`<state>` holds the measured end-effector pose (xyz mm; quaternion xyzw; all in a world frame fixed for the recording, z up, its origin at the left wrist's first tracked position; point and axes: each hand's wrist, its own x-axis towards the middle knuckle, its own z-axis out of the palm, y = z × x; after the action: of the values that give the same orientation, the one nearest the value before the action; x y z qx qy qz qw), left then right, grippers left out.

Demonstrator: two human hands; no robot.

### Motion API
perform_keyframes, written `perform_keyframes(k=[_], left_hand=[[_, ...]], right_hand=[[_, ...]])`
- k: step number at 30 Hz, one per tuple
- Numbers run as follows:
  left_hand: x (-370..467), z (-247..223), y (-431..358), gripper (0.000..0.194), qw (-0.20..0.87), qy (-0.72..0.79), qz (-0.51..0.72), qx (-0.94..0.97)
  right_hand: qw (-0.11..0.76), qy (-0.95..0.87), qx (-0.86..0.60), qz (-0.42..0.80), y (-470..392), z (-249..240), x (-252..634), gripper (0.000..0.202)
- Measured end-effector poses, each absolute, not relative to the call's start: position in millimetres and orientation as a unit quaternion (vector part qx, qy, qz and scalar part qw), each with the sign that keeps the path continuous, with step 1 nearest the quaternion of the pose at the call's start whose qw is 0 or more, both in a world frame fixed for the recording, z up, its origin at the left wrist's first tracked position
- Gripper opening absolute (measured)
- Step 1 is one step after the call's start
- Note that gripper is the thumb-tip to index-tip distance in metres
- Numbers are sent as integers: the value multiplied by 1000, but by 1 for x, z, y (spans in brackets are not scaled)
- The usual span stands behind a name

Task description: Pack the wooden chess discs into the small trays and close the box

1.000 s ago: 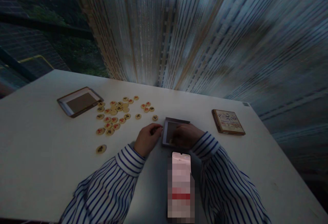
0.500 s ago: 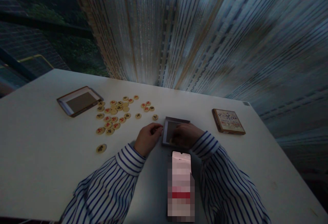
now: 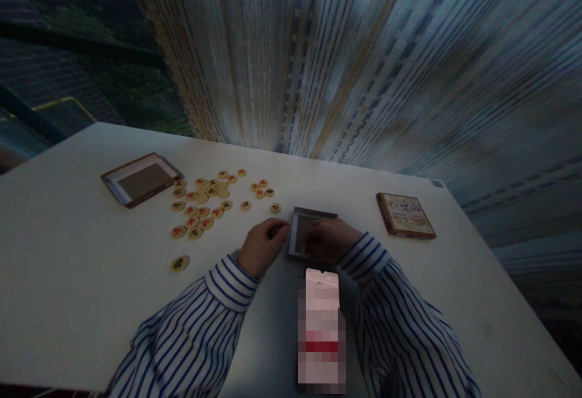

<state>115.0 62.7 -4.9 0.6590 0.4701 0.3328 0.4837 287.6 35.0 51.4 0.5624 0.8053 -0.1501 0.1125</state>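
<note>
Head view showed a white table (image 3: 68,301). At its centre sat a small open box (image 3: 305,228). Right hand (image 3: 330,240) lay cupped over the box; left hand (image 3: 260,246) pinched its nine-o'clock edge. Round game pieces (image 3: 207,204) lay scattered toward ten o'clock.

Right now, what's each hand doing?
Left hand: fingers curled at the small tray's left edge; grip unclear.
Right hand: resting inside that tray; contents hidden.
</note>
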Motion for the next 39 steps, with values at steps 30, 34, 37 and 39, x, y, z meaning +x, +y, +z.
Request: perform_keyframes(k=[30, 34, 37, 39], left_hand=[[116, 1, 53, 27, 418, 458, 285, 731], [117, -1, 54, 26, 414, 450, 286, 738], [117, -1, 54, 26, 414, 449, 288, 738], [117, -1, 54, 26, 415, 450, 288, 736]], right_hand=[[119, 634, 755, -116, 36, 56, 333, 34], [116, 640, 750, -120, 38, 55, 334, 33], [113, 644, 747, -123, 38, 54, 334, 32], [111, 648, 744, -124, 39, 54, 334, 32]])
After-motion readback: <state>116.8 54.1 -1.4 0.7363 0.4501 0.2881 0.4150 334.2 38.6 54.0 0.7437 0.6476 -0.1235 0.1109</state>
